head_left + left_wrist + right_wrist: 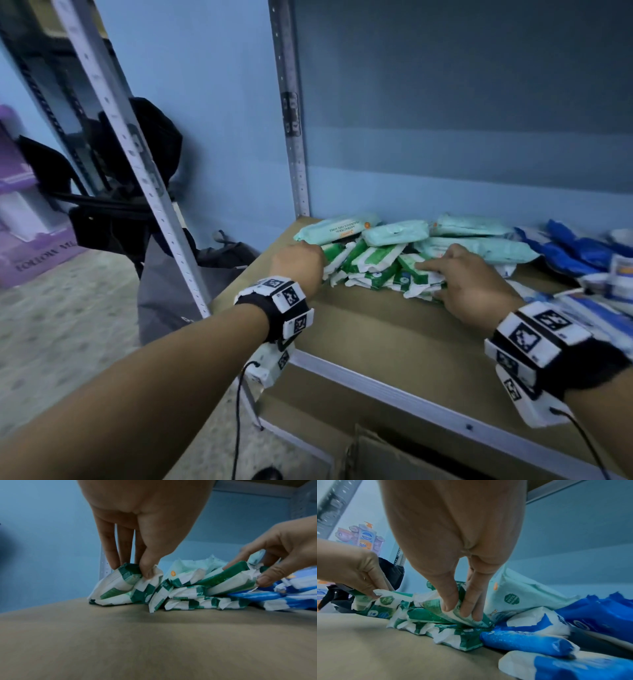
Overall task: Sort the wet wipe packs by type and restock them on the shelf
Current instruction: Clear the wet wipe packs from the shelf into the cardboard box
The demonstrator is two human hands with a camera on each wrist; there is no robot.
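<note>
Both hands work at a heap of green-and-white packs [373,270] lying on the brown shelf board [376,335], toward its back left corner; the left hand [299,262] pinches the end of the leftmost green pack [120,586] between thumb and fingers [109,550], the pack's far end resting on the board; the right hand [469,287] pinches the upper green pack at the right of the heap [452,609], thumb in front and fingers [471,601] behind, that pack tilted over the ones beneath it; the other green packs lie loosely overlapped between the two hands. Behind the heap, against the blue wall [445,102], pale mint packs [394,231] lie flat, some touching the green ones; to the right, blue-and-white packs [575,253] lie jumbled on the same board, the nearest just beside the green heap. A grey slotted post [291,130] stands at the shelf's back left corner; black bags [137,178] hang beyond the nearer post on the left; each wrist wears a band with black-and-white markers [287,301].
</note>
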